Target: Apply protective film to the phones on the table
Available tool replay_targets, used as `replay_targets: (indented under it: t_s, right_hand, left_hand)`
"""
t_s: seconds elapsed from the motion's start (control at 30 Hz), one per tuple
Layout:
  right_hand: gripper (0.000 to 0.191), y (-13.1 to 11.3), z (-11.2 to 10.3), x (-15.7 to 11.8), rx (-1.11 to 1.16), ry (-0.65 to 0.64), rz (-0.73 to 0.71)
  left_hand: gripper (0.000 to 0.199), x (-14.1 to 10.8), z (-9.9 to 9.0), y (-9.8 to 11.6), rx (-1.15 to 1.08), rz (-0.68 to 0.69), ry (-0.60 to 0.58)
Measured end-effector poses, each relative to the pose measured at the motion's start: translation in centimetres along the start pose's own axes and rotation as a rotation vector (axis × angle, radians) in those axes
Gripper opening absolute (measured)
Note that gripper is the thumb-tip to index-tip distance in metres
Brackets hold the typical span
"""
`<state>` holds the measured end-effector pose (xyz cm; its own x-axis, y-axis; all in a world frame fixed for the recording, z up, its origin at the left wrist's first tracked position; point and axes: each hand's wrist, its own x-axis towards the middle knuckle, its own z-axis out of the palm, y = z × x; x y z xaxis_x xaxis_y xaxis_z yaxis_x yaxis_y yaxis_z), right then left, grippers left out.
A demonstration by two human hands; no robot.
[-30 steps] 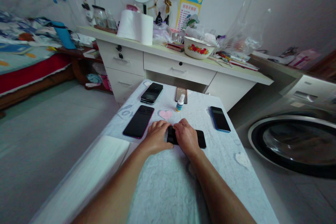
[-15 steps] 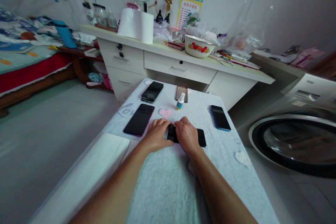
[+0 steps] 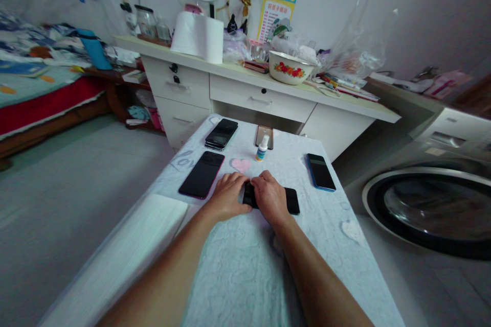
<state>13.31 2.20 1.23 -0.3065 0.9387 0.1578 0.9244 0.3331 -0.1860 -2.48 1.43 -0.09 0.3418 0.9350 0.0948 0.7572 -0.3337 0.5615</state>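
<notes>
A black phone (image 3: 292, 201) lies flat on the cloth-covered table (image 3: 238, 265). My left hand (image 3: 230, 195) grips its left end, thumb at the near edge and fingers at the far edge. Over the phone's middle is my right hand (image 3: 268, 193), its fingers bent and pressed together near the left end; whatever they may pinch is hidden. Beyond the hands stands a small white spray bottle (image 3: 262, 149) with a blue and yellow label. Left of my left hand lies a larger dark phone (image 3: 202, 174) with a pinkish edge.
Stacked phones (image 3: 222, 134) sit at the table's far left, a brown phone or case (image 3: 264, 137) at the far edge, a blue-edged phone (image 3: 321, 171) at right. White folded material (image 3: 153, 230) lies along the left edge. A desk (image 3: 264, 93) and washing machine (image 3: 433, 204) stand beyond.
The view has shifted very slightly. Both hands keep nearly the same place on the black phone.
</notes>
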Motion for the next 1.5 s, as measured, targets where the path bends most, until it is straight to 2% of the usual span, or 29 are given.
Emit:
replay_targets:
  t_s: [0.4,0.63,1.07,1.5]
  right_hand:
    - [0.026,2.1,-1.2,-1.3,-0.038,0.012,0.112]
    - [0.026,2.6,-1.2,-1.4,-0.054,0.019,0.143]
    - [0.026,1.7,-0.9,-0.4,-0.013,-0.015,0.058]
    - [0.022,1.5,-1.5,-1.7,0.143,-0.050,-0.118]
  left_hand:
    - [0.061,0.0,0.1,-0.1,-0.009,-0.021,-0.006]
    - [0.063,0.0,0.2,-0.2,-0.004,-0.019,0.000]
    - [0.063,0.0,0.1,-0.3,0.004,0.012,-0.004]
    - [0.064,-0.1,0.2,-0.2,0.017,0.010,-0.013]
